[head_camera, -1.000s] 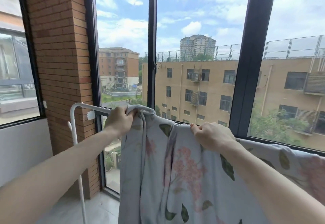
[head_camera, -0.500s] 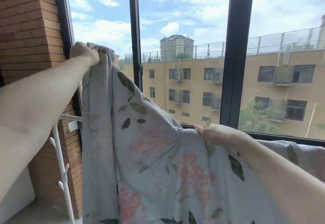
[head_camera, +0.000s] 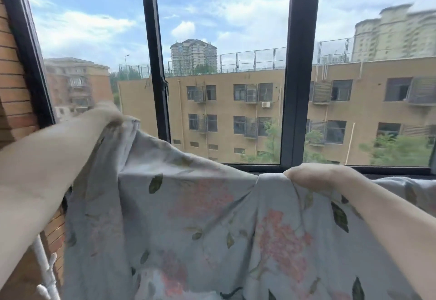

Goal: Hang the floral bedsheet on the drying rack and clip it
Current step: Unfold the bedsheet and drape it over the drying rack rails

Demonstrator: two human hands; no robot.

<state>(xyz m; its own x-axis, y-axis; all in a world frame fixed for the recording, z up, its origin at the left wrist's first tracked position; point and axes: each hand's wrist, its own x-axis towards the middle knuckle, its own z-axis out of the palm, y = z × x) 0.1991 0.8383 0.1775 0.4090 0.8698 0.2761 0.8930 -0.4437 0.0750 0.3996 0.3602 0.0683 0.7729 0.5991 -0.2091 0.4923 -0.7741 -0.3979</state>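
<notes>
dark-framed windows (head_camera: 299, 71) fill the background, looking out on tan apartment blocks, a distant tower and cloudy sky, with a brick wall (head_camera: 14, 82) at the left edge. left hand (head_camera: 111, 115), blurred and raised in front of the glass, grips a bunched corner of the floral bedsheet (head_camera: 193, 224), holding it higher than the rest of the cloth. right hand (head_camera: 311, 177), lower and to the right, has its fingers curled over the sheet's top edge, pinching a fold just in front of the window sill. between the two hands the pale blue-grey fabric, printed with pink blossoms and dark green leaves, slopes down from left to right and hangs in a broad curtain toward the bottom of the view; more of it trails off past the right forearm. a white post of the drying rack (head_camera: 44, 269), with short pegs, shows at lower left, just beside the sheet's hanging edge and against the brick. whether the sheet rests on the rack's bar cannot be seen.
</notes>
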